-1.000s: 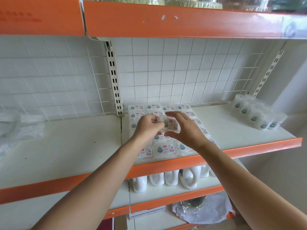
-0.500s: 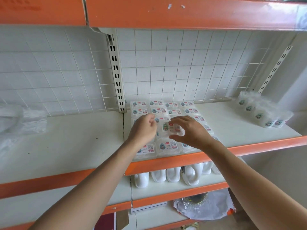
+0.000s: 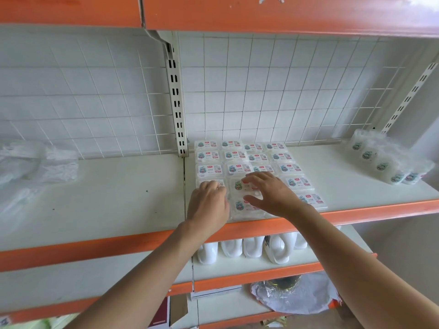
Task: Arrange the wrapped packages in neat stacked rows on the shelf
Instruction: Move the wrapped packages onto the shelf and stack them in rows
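Forearms rise from the bottom edge toward the middle shelf (image 3: 344,184). Below them, on the lowest level, lies crumpled foil wrap (image 3: 297,295) with a maroon card (image 3: 161,312) to its left. One level up, a row of white jugs (image 3: 280,250) stands under the shelf's orange lip (image 3: 368,211).

Past that lip, both hands are on the packs (image 3: 237,160). These lie flat in a tight block of four columns, running from the lip back to the wire grid (image 3: 261,91), at the left end of the right bay, just beside the slotted post (image 3: 177,103). The left grip (image 3: 207,203) sits on the front left corner of the block with its fingers curled under. Whether they pinch a pack's edge or only rest on it, I cannot tell. The right grip (image 3: 268,193) lies apart, fingers spread and straight, pressing flat on a pack near the front of the block. Together the hands hide most of the two front rows.

To the right, well apart from the block, a bundle (image 3: 384,162) of the same labelled goods in clear film lies slantwise near the shelf's far corner. In the left bay, a loose clear bag (image 3: 35,162) is heaped against the grid.

The shelf boards are off-white with a few dark specks. The back is white wire mesh over a pale wall, and another orange lip (image 3: 237,13) runs overhead.
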Motion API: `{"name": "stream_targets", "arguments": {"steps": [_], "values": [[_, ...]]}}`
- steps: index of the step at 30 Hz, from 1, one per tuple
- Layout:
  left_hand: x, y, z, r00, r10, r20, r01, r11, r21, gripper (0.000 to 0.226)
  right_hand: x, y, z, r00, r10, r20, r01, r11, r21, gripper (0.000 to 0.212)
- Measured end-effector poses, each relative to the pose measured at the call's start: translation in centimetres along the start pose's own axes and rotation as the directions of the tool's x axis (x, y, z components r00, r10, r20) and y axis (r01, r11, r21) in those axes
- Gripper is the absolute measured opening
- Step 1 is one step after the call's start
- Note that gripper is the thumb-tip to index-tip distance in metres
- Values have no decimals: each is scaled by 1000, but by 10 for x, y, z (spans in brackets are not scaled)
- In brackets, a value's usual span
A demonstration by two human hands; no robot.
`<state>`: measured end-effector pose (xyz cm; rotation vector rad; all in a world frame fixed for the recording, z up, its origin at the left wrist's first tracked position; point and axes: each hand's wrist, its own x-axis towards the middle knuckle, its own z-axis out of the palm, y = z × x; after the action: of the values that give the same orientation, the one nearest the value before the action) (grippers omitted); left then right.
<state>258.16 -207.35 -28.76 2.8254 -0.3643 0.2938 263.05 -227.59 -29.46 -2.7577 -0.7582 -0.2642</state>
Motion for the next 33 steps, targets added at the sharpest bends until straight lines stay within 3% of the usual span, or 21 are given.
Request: {"name": "stream_targets", "arguments": {"steps": [24, 28, 33], "values": [[4, -1, 0, 999, 11, -33, -11, 1000, 19, 32, 10, -8, 4, 996, 29, 85, -25, 999, -42, 54], [9, -6, -11, 993, -48, -108, 52, 998, 34, 38, 22, -17, 0, 996, -1, 87, 3, 1000, -19, 58], [3, -32, -27, 979, -198, -52, 204, 961, 186, 56, 46, -37, 6, 991, -49, 122, 54, 998, -41, 63]]}}
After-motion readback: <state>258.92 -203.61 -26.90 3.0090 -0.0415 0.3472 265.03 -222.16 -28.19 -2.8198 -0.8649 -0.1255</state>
